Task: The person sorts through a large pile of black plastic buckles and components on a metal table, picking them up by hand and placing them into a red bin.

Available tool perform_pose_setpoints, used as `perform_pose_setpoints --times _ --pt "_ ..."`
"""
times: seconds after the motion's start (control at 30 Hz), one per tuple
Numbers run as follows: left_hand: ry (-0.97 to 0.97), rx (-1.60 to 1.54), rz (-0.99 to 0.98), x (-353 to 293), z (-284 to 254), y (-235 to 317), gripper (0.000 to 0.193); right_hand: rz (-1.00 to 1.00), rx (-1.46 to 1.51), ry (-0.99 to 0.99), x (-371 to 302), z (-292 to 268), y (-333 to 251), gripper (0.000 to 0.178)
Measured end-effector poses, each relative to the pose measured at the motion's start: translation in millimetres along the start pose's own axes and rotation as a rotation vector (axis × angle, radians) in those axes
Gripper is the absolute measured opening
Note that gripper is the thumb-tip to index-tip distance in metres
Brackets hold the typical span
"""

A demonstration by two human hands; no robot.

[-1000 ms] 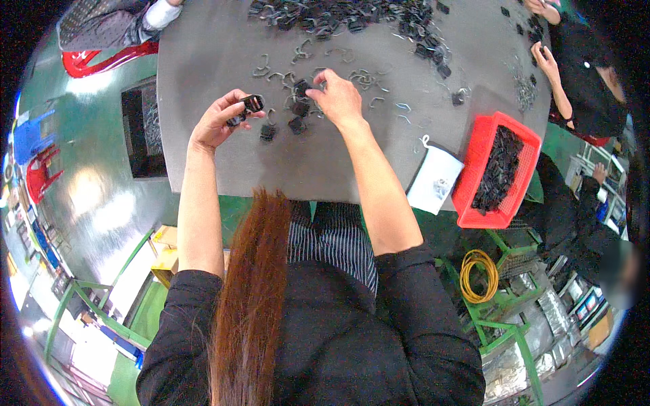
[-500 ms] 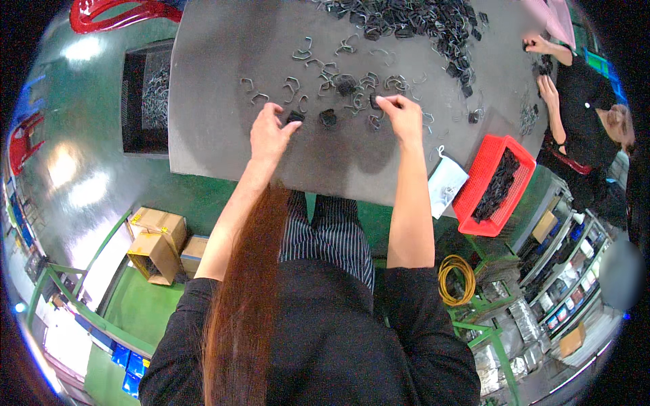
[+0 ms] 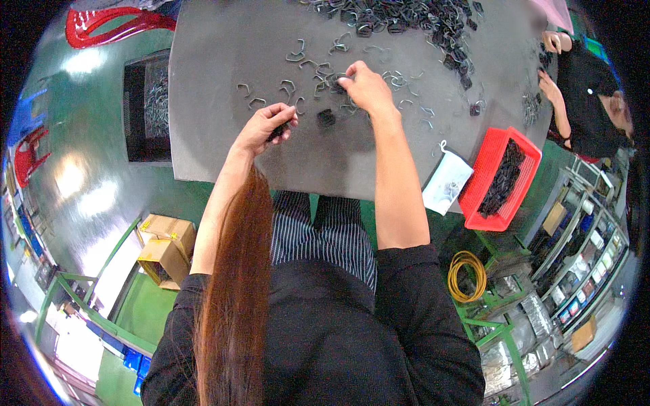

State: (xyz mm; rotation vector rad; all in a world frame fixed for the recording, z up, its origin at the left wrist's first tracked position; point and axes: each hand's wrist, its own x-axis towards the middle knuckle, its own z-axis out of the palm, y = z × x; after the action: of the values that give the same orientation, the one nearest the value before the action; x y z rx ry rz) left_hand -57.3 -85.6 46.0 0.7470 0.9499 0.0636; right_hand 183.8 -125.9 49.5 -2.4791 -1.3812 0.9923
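Note:
My left hand (image 3: 264,130) is closed around a small black part (image 3: 277,132), mostly hidden by the fingers, just above the table's near side. Further right and farther out, my right hand (image 3: 367,89) pinches at another small black part (image 3: 335,84) among the bent wire hooks. Between the two hands a black square part (image 3: 326,118) lies alone on the grey table (image 3: 223,135). Loose silver wire hooks (image 3: 296,51) are scattered beyond and beside both hands.
A heap of black parts with wires (image 3: 399,17) covers the far side. Right of me are a red basket (image 3: 472,196) of black pieces and a pale face mask (image 3: 447,181). A co-worker (image 3: 589,95) handles parts at the right edge. A dark crate (image 3: 139,108) stands left.
My right hand has moved left and slightly outward to the black part among the hooks. My left hand has drawn nearer, its fingers closing round the black part that lay by it.

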Motion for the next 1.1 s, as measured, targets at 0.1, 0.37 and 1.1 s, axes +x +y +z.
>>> perform_pose_setpoints --times 0.1,0.37,1.1 --pt "0.276 0.51 0.078 18.3 26.2 -9.1 0.029 -0.016 -0.18 -0.052 -1.7 4.0 -9.8 0.039" --pt "0.425 1.107 0.376 29.8 76.6 -28.1 0.029 0.179 0.519 0.033 -33.7 -31.4 39.8 0.024" --pt "-0.18 0.685 0.479 110.3 449.6 34.5 0.031 0.527 0.898 0.809 -224.1 -159.3 280.8 0.018"
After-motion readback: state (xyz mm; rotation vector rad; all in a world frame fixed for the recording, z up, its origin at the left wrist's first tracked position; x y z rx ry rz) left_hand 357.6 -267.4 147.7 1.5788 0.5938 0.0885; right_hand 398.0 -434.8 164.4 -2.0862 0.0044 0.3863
